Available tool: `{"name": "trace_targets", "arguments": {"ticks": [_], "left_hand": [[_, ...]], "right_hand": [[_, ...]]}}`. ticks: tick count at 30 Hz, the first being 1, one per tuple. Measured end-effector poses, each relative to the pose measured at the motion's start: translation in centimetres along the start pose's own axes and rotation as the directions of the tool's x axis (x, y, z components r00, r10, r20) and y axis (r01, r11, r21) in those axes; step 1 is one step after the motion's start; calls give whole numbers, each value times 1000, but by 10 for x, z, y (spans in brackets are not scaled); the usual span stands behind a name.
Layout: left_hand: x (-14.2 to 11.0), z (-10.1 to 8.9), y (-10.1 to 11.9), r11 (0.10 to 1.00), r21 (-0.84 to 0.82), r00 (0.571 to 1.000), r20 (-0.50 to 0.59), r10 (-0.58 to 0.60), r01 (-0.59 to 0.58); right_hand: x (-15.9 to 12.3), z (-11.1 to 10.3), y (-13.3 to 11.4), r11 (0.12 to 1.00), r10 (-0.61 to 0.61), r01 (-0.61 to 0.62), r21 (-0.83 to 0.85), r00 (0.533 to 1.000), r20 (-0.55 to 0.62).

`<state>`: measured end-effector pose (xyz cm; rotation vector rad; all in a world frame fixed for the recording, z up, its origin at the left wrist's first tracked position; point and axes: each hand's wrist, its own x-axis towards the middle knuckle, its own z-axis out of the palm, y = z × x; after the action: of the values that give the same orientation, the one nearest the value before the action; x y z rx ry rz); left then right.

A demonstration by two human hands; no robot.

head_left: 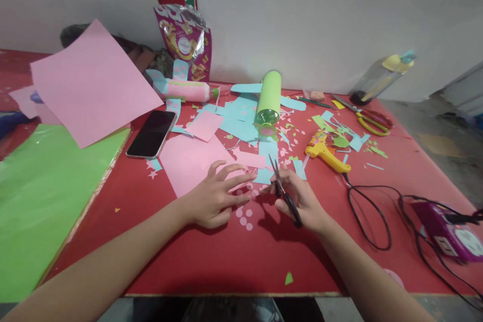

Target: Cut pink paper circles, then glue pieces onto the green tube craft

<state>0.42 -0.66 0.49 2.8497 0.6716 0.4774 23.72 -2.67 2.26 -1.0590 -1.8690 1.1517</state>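
My left hand (221, 193) is spread out, fingers apart, low over the red table beside a large pink paper sheet (177, 158). Several small pink paper circles (243, 221) lie under and below its fingertips. In my right hand (302, 198) is a pair of black-handled scissors (284, 191), blades pointing up and away from me. Light-blue paper (268, 150) and a pink paper strip (249, 159) lie just beyond the hands. Farther back rests a green paper-covered bottle (269, 95) with blue wings. A pink paper-covered bottle (188, 91) with blue fins lies left of it.
A yellow glue gun (327, 156) lies at right, its cord running toward a purple power strip (449, 231). Behind are yellow-handled scissors (372, 123) and a clear bottle (381, 78). To the left are a phone (152, 134), green sheets (56, 196) and a snack bag (184, 40).
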Motion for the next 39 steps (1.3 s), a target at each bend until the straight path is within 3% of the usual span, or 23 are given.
{"name": "trace_targets", "arguments": {"ticks": [8, 16, 23, 35, 39], "left_hand": [[1, -4, -1, 996, 12, 996, 31, 89, -89], [-1, -3, 1, 992, -14, 992, -22, 122, -122], [1, -5, 3, 985, -47, 985, 22, 170, -168], [0, -5, 3, 982, -86, 979, 101, 179, -171], [1, -4, 2, 981, -101, 982, 73, 174, -167]], "right_hand": [[0, 0, 1, 1000, 26, -26, 5, 1000, -7], [0, 0, 1, 1000, 4, -4, -7, 1000, -26], [0, 1, 3, 1000, -2, 1, -27, 1000, -25], [1, 1, 3, 999, -13, 14, -50, 1000, 7], [1, 2, 5, 1000, 20, -20, 7, 999, -29]]}}
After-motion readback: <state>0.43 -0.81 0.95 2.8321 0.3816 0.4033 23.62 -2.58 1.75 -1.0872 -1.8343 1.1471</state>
